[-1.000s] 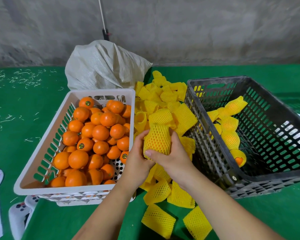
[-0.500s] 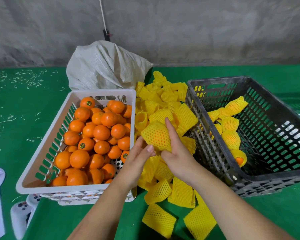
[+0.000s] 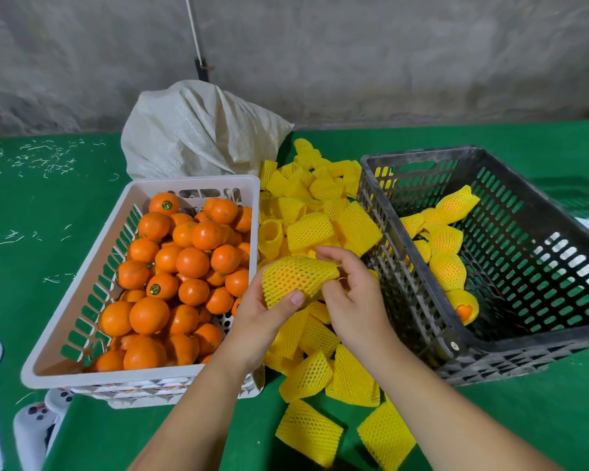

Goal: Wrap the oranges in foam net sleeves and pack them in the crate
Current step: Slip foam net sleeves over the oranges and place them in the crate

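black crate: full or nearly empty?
Nearly empty. The black crate holds a few wrapped oranges along its left side; bare floor shows elsewhere.

- On our left sits the basket [image 3: 85, 273], with loose oranges [image 3: 184, 260] heaped in it.
- On our right sits the crate [image 3: 412, 314]; wrapped oranges [image 3: 446, 266] lie in a row inside it along its left wall.
- Between basket and crate we have the pile of foam net sleeves [image 3: 320, 212], spreading toward us onto the table [image 3: 524, 419].
- Behind the basket leans a sack [image 3: 198, 137], against the wall [image 3: 354, 56].
- Over the pile, our left hand [image 3: 259, 321] and right hand [image 3: 354, 300] meet on a sleeved orange [image 3: 296, 275].
- A controller [image 3: 34, 426] lies at the basket's near left corner.
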Available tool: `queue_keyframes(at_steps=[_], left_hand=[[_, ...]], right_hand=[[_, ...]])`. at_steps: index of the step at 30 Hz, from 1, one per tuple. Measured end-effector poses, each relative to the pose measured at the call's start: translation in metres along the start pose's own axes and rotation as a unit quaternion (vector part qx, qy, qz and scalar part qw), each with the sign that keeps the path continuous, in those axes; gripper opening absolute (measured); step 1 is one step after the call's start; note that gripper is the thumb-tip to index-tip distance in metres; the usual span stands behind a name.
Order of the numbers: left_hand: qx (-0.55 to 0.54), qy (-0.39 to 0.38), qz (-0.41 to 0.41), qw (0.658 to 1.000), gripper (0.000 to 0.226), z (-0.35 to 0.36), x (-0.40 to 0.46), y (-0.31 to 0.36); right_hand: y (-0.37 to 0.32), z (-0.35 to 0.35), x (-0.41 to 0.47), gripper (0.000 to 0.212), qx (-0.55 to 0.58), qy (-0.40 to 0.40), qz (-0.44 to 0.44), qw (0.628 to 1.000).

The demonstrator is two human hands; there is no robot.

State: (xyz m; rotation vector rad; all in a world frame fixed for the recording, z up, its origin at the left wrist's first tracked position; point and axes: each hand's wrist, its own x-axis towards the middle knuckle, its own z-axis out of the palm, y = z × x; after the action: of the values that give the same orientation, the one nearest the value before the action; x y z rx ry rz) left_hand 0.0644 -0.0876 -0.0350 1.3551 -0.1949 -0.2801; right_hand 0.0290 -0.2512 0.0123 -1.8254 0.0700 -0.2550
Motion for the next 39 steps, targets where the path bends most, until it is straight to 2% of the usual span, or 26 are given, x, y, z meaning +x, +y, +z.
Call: queue_keyframes(at_steps=[1,3,6,8,12,14,17,18,20,22,24,27,29,32,34,36,38,39], left_hand=[[-0.005,0.010,0.004,1.000,0.078,0.001,0.000,0.000],[-0.012,0.029,0.014,0.999,0.086,0.001,0.001,-0.001],[-0.003,0.026,0.017,1.000,0.091,0.001,0.001,-0.003],[0.023,0.007,0.010,1.000,0.082,0.002,0.002,-0.003],[0.029,-0.030,-0.002,0.999,0.074,0.004,0.003,-0.002],[0.021,-0.028,0.003,0.999,0.073,0.003,0.003,-0.002],[0.048,-0.034,0.026,0.998,0.072,0.004,0.003,-0.003],[0.070,-0.041,0.035,0.996,0.072,0.004,0.003,-0.004],[0.099,-0.052,0.049,0.993,0.069,0.005,0.003,-0.008],[0.133,-0.045,0.056,0.988,0.075,0.006,0.003,-0.012],[0.179,-0.023,0.063,0.982,0.082,0.008,0.001,-0.014],[0.180,0.020,0.091,0.979,0.069,0.005,-0.003,-0.013],[0.126,0.068,0.110,0.983,0.051,0.001,-0.004,-0.012],[0.018,0.155,0.082,0.984,0.028,-0.012,0.000,-0.008],[0.103,0.196,0.074,0.972,0.024,-0.029,0.007,-0.008],[0.253,0.200,0.037,0.946,0.034,-0.056,0.019,-0.011],[0.348,0.141,-0.074,0.924,0.065,-0.084,0.033,-0.017],[0.400,0.102,-0.131,0.901,0.083,-0.095,0.040,-0.022]], right_hand=[[0.000,0.003,-0.004,0.048,0.039,-0.032,0.032,0.998],[0.003,0.009,-0.010,0.058,0.035,-0.078,0.055,0.995],[0.007,0.010,-0.008,0.050,-0.019,-0.016,0.021,0.999],[0.008,0.006,-0.003,0.036,-0.022,0.032,-0.004,0.999],[0.004,-0.002,0.004,0.017,0.037,0.035,0.004,0.999],[0.000,-0.002,0.004,0.025,0.060,0.019,0.021,0.998],[-0.002,0.003,0.001,0.074,0.083,-0.034,0.102,0.991],[-0.001,0.005,-0.001,0.082,0.109,-0.060,0.130,0.984],[0.005,0.008,-0.002,0.077,0.151,-0.087,0.158,0.972],[0.011,0.006,-0.001,0.062,0.179,-0.072,0.168,0.967],[0.013,0.001,0.003,0.062,0.191,-0.051,0.174,0.965],[0.011,-0.024,0.022,0.089,0.126,0.017,0.164,0.978],[0.012,-0.056,0.041,0.095,0.071,0.102,0.144,0.982],[0.025,-0.107,0.067,0.106,-0.004,0.227,0.105,0.968],[0.040,-0.124,0.075,0.121,-0.055,0.249,0.137,0.957],[0.056,-0.125,0.076,0.126,-0.111,0.214,0.180,0.954],[0.065,-0.120,0.077,0.121,-0.194,0.172,0.167,0.951],[0.067,-0.117,0.078,0.118,-0.242,0.154,0.138,0.948]])
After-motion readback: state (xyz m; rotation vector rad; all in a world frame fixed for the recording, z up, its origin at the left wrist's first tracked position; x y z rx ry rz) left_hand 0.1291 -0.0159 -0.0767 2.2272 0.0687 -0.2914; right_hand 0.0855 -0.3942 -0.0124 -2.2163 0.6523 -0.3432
